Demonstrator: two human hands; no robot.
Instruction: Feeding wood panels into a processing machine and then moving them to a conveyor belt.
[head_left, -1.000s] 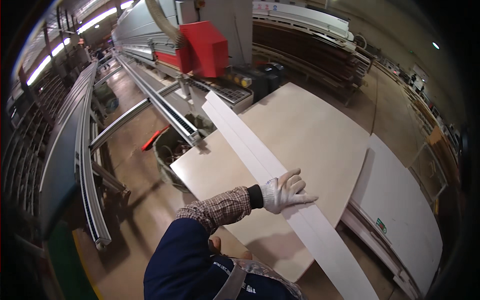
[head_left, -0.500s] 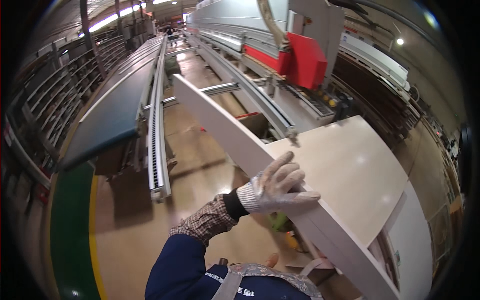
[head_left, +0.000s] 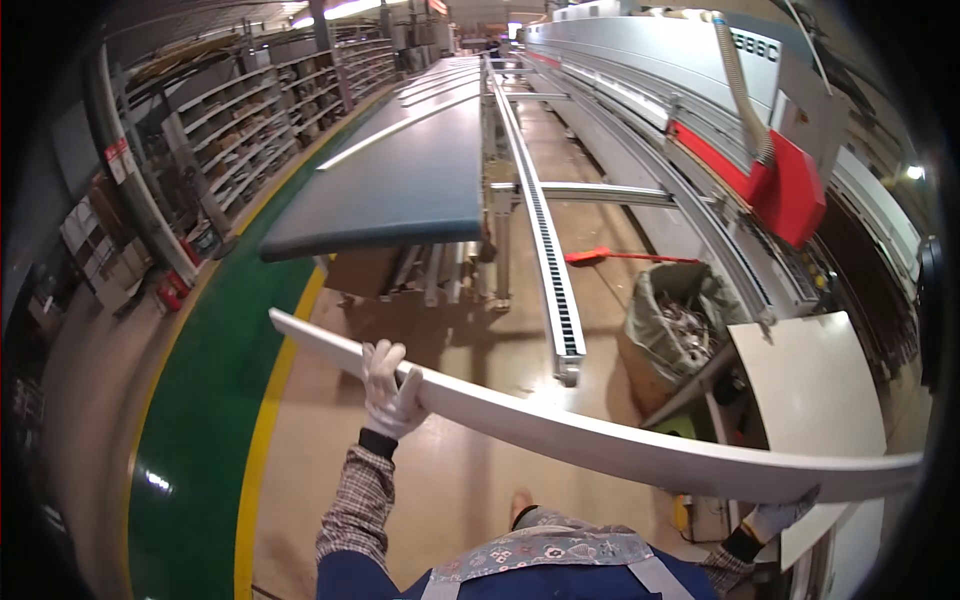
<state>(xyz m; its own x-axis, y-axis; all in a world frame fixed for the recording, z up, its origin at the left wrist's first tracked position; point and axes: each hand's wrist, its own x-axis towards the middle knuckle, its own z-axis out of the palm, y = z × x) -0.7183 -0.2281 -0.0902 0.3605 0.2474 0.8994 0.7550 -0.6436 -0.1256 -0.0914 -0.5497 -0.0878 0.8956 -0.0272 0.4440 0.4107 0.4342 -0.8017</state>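
Observation:
A long, narrow white board (head_left: 600, 437) spans the space in front of me, held on edge and reaching from the left middle to the right rim. My left hand (head_left: 393, 390), in a pale work glove, is closed around it toward its left end, fingers over the top edge. Under the board's right part, my gloved right hand (head_left: 778, 518) grips its lower edge; some of its fingers are hidden by the board. Just beyond the right part lies a wide cream panel (head_left: 810, 385) on a stand.
A grey-green sack (head_left: 655, 318) of scraps stands beyond the board, beside a red broom (head_left: 590, 256). A roller rail (head_left: 545, 235) ends ahead. Left of it is a dark belt table (head_left: 390, 205); on the right, a long machine with a red cover (head_left: 790, 190). A green floor lane (head_left: 200, 400) runs left.
My view has turned left. The board has swung from slanting away to lying across in front of me. My left hand now wraps it, and my right hand has come into view.

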